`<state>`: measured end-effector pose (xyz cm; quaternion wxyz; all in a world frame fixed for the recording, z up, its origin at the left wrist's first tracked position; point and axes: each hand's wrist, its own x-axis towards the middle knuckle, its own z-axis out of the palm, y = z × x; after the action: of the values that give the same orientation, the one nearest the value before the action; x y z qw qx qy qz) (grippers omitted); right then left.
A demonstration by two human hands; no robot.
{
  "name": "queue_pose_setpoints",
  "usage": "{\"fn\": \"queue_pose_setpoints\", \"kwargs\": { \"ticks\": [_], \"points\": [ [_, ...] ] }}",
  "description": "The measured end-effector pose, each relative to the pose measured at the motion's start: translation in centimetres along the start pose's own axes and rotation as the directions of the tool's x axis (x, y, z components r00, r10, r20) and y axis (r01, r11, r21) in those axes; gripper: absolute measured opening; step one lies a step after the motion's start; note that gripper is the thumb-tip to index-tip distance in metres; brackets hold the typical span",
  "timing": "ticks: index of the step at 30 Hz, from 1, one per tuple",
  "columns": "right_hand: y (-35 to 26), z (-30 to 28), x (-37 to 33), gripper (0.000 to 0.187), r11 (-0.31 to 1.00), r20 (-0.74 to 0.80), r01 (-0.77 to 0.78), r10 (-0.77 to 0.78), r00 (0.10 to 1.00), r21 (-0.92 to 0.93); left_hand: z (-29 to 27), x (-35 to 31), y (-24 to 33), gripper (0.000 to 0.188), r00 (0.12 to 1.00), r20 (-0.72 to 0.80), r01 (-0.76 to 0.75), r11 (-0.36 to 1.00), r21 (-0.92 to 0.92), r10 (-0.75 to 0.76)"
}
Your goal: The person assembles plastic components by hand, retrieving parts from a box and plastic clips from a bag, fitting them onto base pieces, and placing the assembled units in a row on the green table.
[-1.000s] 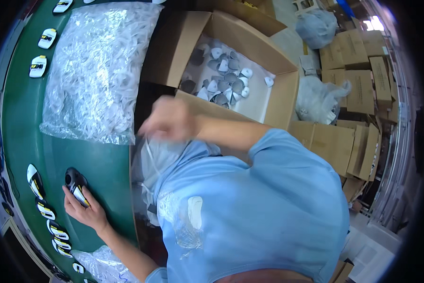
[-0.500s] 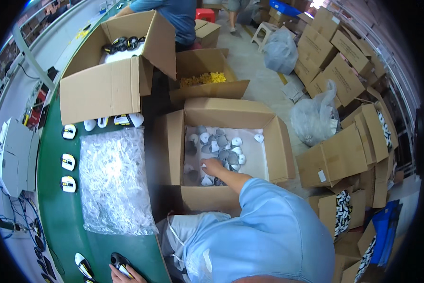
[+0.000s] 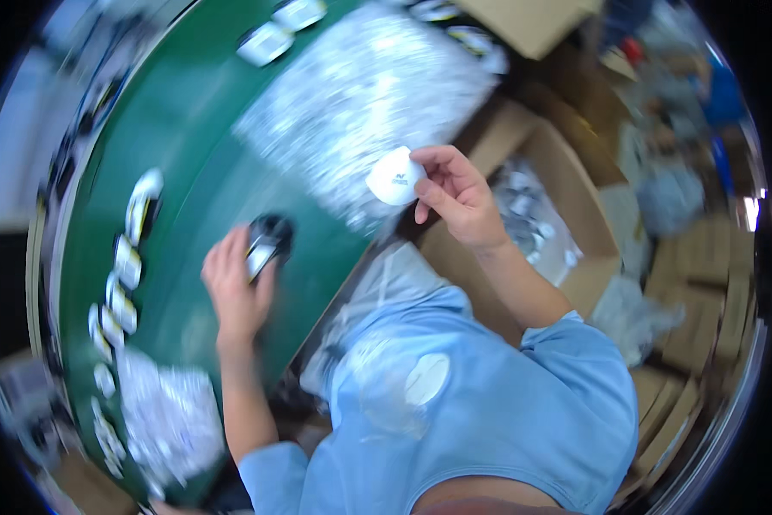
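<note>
My left hand (image 3: pixel 238 283) is closed around a black plastic housing (image 3: pixel 273 232) with a white and yellow side, over the green tabletop (image 3: pixel 201 193). It is blurred, so whether the housing touches the table is unclear. To the right and farther off, my right hand (image 3: pixel 461 196) pinches a white rounded cover (image 3: pixel 393 178) between thumb and fingers. Small dark printing marks the cover's face. Behind that hand, a cardboard box (image 3: pixel 579 180) holds several loose white and grey covers (image 3: pixel 528 210).
A clear plastic bag of parts (image 3: pixel 343 94) lies across the far table. Several white, black and yellow units (image 3: pixel 127 262) line the left edge, with another plastic bag (image 3: pixel 176 412) nearer me. Cardboard boxes (image 3: pixel 695 300) and a translucent bag (image 3: pixel 639 322) stand at the right.
My right hand has come out of the cardboard box, now with a white cover. The view has swung toward the table, bringing my left hand and the black housing fully into sight.
</note>
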<state>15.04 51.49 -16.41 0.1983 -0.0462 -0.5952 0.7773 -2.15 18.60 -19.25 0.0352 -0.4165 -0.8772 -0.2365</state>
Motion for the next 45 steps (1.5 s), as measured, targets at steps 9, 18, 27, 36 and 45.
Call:
{"fn": "queue_pose_setpoints", "kwargs": {
  "ticks": [9,18,27,36,45],
  "points": [
    [6.7,9.9,5.8,0.041,0.879,0.350,-0.470,0.465,0.813,-0.077,-0.1,-3.2,1.0,0.071,0.989,-0.108,0.083,0.986,-0.147,-0.100],
    [4.5,8.9,9.8,0.029,0.948,0.356,-0.317,0.305,0.883,-0.026,-0.1,-3.1,1.1,0.072,0.990,-0.111,0.067,0.982,-0.178,-0.088],
    [8.0,13.8,12.8,0.021,0.620,0.889,0.662,0.135,0.438,-0.421,0.6,-3.1,0.7,0.078,0.986,-0.095,0.114,0.968,-0.226,-0.138],
    [6.4,11.1,10.1,0.039,0.601,0.708,0.556,0.023,0.706,-0.574,0.5,-3.1,0.6,0.078,0.978,-0.149,0.105,0.964,-0.244,-0.145],
    [6.4,10.3,11.8,0.053,0.662,0.775,0.512,0.169,0.609,-0.547,0.4,-2.7,0.6,0.077,0.982,-0.123,0.111,0.966,-0.234,-0.142]
  ]
}}
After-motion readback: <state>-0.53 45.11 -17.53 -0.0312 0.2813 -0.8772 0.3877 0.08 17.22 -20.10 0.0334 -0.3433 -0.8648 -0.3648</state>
